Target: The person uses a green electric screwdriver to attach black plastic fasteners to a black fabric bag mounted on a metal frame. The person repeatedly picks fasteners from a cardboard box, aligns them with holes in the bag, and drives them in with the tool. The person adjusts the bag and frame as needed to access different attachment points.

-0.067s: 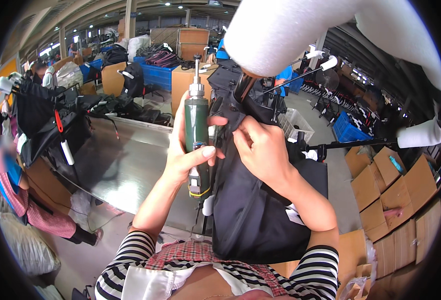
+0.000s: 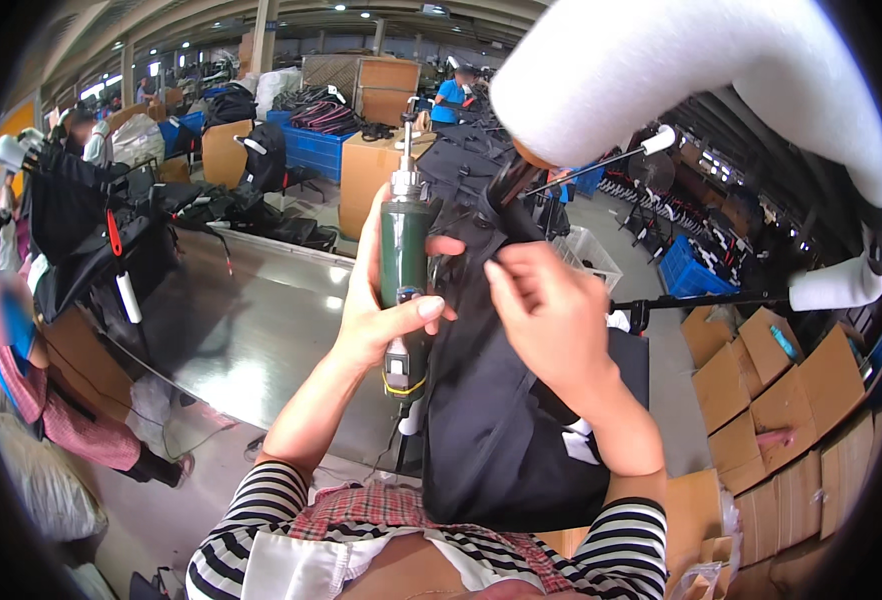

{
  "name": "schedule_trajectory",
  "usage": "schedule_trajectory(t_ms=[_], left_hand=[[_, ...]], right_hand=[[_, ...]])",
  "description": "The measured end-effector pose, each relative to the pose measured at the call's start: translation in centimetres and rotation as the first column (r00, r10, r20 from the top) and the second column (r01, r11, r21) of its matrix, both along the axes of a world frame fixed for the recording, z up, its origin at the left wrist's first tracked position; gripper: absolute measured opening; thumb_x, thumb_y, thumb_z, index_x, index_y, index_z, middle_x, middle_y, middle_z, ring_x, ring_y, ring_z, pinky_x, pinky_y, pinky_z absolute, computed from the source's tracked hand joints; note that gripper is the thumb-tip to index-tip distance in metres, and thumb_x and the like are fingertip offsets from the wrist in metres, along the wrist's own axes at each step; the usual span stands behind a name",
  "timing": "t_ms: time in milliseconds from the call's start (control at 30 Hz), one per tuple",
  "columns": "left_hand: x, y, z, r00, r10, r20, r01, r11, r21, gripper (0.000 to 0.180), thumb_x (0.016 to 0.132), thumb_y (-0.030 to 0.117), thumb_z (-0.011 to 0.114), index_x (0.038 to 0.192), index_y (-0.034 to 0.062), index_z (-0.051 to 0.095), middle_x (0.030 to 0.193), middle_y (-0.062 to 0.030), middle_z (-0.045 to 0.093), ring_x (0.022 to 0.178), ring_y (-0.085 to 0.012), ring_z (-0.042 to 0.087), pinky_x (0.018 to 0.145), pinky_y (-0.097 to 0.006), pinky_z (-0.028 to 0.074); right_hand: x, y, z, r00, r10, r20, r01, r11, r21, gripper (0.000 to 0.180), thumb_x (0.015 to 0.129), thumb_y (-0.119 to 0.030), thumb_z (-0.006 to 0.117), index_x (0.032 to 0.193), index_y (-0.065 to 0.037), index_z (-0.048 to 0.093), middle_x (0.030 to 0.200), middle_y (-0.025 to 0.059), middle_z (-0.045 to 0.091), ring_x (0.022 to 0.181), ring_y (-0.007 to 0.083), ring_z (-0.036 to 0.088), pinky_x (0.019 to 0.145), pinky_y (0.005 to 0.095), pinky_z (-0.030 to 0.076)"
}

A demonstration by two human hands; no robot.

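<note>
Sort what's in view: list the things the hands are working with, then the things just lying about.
In hand:
- left hand grips a green power tool
- right hand pinches the black fabric item

Lying about:
- cardboard boxes
- blue crate
- shiny metal table
- white foam-wrapped bar
- black bags

Big warehouse-type hall with ceiling lights (image 2: 339,8) on beams overhead and a grey concrete floor (image 2: 666,350). There's a shiny steel worktop (image 2: 251,330) on the left, blue crates (image 2: 316,148) and tall cardboard boxes (image 2: 386,88) further back, plus flattened cardboard cartons (image 2: 761,390) piled on the right.
</note>
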State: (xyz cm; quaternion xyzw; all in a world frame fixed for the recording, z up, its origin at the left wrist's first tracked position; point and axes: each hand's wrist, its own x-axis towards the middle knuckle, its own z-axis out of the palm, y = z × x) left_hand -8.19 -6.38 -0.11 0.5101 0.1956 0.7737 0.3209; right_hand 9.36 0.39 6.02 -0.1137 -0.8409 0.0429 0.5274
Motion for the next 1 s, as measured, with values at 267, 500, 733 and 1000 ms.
schedule_trajectory(t_ms=[267,500,733,1000], left_hand=[[0.1,-0.2,0.2,1.000,-0.023,-0.004,0.023,0.999,0.022,0.122,0.073,0.005,0.083,0.161,0.0182,0.000,0.126,-0.0214,0.060,0.079,-0.0175,0.070,0.064,-0.028,0.057],[-0.5,-6.6,-3.8,0.978,-0.091,-0.188,0.049,0.974,-0.220,0.124,0.071,0.005,0.087,0.162,0.0107,0.002,0.111,-0.0125,0.065,0.093,-0.0129,0.062,0.085,-0.028,0.049],[0.9,-8.4,-5.7,0.954,-0.131,-0.268,0.038,0.944,-0.326,0.123,0.068,0.002,0.086,0.162,0.0103,0.007,0.101,-0.0080,0.059,0.085,-0.0133,0.060,0.075,-0.028,0.051],[1.6,-7.8,-5.4,0.959,-0.111,-0.260,0.032,0.956,-0.293,0.120,0.071,0.001,0.086,0.162,0.0101,0.009,0.105,-0.0029,0.058,0.090,-0.0097,0.056,0.079,-0.026,0.049]], right_hand=[[-2.3,5.2,1.6,0.897,0.364,0.252,-0.304,0.920,-0.249,0.038,0.089,-0.012,0.071,0.123,0.002,0.060,0.108,0.0216,0.071,0.100,0.0341,0.071,0.084,0.0404,0.054],[-2.4,4.6,0.2,0.961,0.194,0.197,-0.202,0.979,0.023,0.026,0.087,-0.003,0.069,0.113,-0.002,0.068,0.102,0.0110,0.075,0.088,0.0243,0.075,0.077,0.0333,0.057],[-2.8,4.3,0.1,0.947,0.230,0.223,-0.241,0.970,0.024,0.031,0.084,0.003,0.067,0.114,-0.002,0.068,0.102,0.0087,0.076,0.080,0.0184,0.073,0.072,0.0299,0.055],[-2.7,4.4,0.1,0.939,0.275,0.208,-0.290,0.956,0.045,0.031,0.085,0.002,0.065,0.116,-0.001,0.067,0.102,0.0114,0.075,0.081,0.0229,0.074,0.072,0.0317,0.056]])
